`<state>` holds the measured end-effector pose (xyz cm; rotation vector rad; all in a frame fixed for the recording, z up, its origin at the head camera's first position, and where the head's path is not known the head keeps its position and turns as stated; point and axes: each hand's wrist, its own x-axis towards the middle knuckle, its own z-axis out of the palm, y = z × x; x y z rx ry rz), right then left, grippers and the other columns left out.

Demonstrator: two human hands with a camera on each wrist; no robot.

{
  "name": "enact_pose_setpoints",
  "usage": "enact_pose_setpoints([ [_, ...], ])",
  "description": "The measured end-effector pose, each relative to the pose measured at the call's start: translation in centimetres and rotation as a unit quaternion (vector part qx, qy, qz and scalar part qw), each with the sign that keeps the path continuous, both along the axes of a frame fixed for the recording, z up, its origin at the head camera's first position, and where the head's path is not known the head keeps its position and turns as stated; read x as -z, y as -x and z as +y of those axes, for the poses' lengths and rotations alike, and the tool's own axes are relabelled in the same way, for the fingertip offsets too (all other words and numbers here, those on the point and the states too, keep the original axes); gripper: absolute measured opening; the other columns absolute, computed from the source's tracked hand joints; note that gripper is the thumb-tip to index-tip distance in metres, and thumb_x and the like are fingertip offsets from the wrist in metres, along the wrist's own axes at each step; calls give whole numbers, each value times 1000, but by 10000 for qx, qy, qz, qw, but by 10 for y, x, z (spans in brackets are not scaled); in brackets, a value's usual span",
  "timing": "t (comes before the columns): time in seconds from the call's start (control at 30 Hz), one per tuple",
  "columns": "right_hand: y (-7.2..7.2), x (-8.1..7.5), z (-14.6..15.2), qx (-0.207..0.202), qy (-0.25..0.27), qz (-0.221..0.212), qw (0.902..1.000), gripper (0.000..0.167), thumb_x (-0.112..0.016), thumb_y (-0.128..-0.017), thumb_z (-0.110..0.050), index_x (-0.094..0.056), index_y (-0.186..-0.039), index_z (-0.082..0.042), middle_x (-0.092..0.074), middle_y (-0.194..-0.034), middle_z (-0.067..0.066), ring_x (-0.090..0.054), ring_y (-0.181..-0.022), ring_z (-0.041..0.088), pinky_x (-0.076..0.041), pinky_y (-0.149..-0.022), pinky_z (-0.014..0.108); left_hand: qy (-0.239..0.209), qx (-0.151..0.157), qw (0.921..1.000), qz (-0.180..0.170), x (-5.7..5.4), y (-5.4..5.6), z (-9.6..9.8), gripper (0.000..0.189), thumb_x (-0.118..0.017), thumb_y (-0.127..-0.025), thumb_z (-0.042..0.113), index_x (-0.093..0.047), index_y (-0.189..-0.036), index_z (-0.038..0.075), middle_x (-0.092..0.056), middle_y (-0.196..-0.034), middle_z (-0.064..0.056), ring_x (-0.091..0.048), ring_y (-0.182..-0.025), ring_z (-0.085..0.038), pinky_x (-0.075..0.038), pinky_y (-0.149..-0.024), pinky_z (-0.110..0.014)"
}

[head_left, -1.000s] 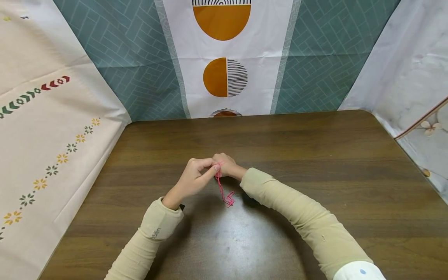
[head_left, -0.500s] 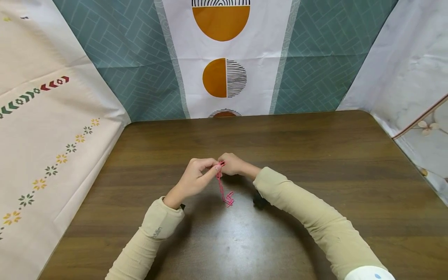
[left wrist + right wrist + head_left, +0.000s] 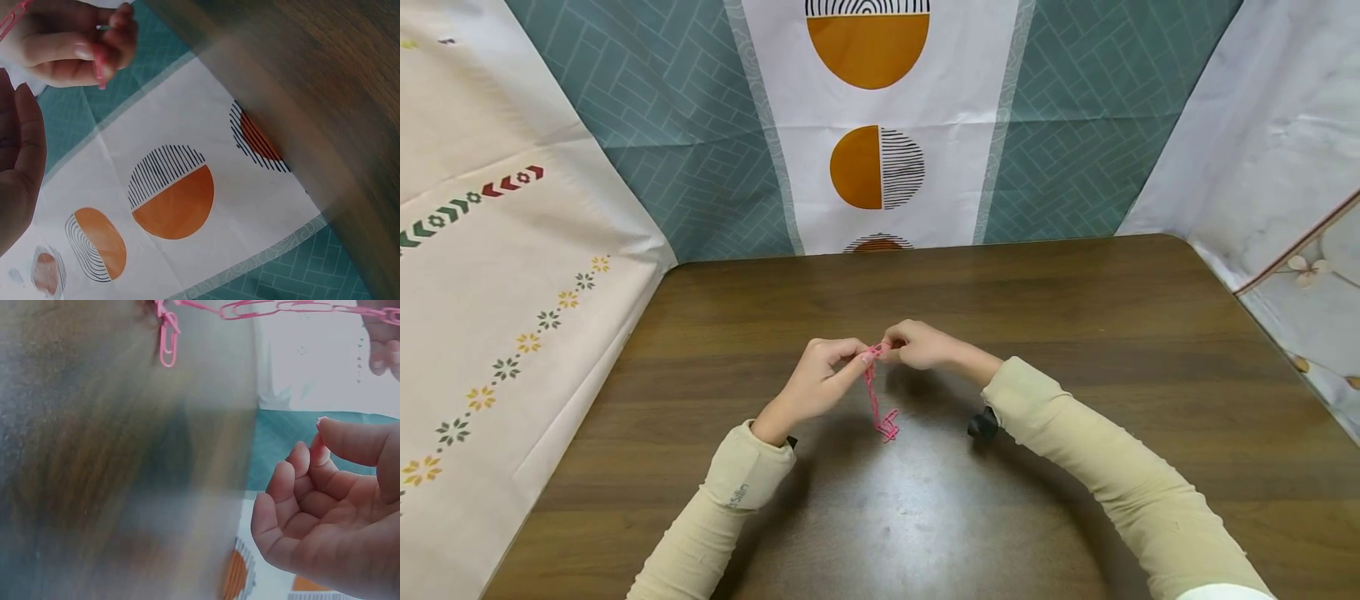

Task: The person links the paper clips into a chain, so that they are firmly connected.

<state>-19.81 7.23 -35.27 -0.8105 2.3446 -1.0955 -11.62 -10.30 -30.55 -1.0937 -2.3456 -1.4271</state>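
A chain of pink paper clips [image 3: 873,400] hangs from my left hand [image 3: 816,379], which pinches its upper end between thumb and fingers. The chain's lower end lies bunched on the table, and its linked clips [image 3: 250,309] stretch across the top of the right wrist view. Close beside it, my right hand [image 3: 922,346] pinches a pink paper clip [image 3: 99,67] between thumb and forefinger; the other fingers are curled in. In the right wrist view only a sliver of that clip shows at the fingertips. Whether this clip is linked to the chain I cannot tell.
Both hands are above a dark brown wooden table [image 3: 1060,308]. A patterned teal and white cloth [image 3: 700,192] hangs behind its far edge. Pale cloths hang at the left and right. A small black device [image 3: 982,423] sits under the right wrist.
My right hand has moved to the right and turned, so its thumb and fingers now show beside the left fingertips. The left hand stays nearly still, still holding the chain.
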Motion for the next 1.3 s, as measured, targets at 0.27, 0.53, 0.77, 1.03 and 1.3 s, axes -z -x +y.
enact_pose_setpoints([
  [0.27,-10,-12,15,-30,258,16,9997,10,-55,-88,-6,-57,-80,-1,-46,-69,1,-39,-61,12,-33,-56,24,-1,85,9999,-73,1,2,0,18,-52,-83,-11,-59,-68,-4,-58,-62,-15,-51,-56,-17,-42,-53,-24],
  [0.53,-15,-16,25,17,416,58,9991,8,-56,-87,-4,-58,-80,-1,-49,-70,0,-42,-64,11,-35,-57,25,66,42,9998,-155,0,2,1,18,-53,-84,-11,-59,-68,-4,-58,-63,-13,-51,-57,-22,-41,-54,-24],
  [0.77,-15,-15,31,59,471,107,9988,8,-57,-87,-4,-59,-81,-1,-53,-74,2,-45,-67,12,-38,-59,26,154,45,9997,-181,1,3,1,17,-53,-84,-10,-60,-70,-4,-58,-64,-12,-47,-59,-9,-40,-54,-23],
  [1.03,-17,-17,38,222,522,210,9982,7,-58,-86,-4,-58,-79,-3,-52,-72,1,-44,-66,12,-37,-59,26,239,51,9993,-299,30,20,-3,18,-55,-86,-5,-62,-71,2,-58,-64,-4,-44,-57,-7,-38,-52,-23],
  [1.3,-22,-20,46,351,510,229,9978,7,-59,-85,-5,-58,-79,-4,-52,-73,0,-44,-68,13,-37,-61,27,470,236,9981,-307,31,21,-8,18,-55,-88,2,-62,-72,5,-57,-63,-4,-43,-55,-6,-37,-51,-22],
])
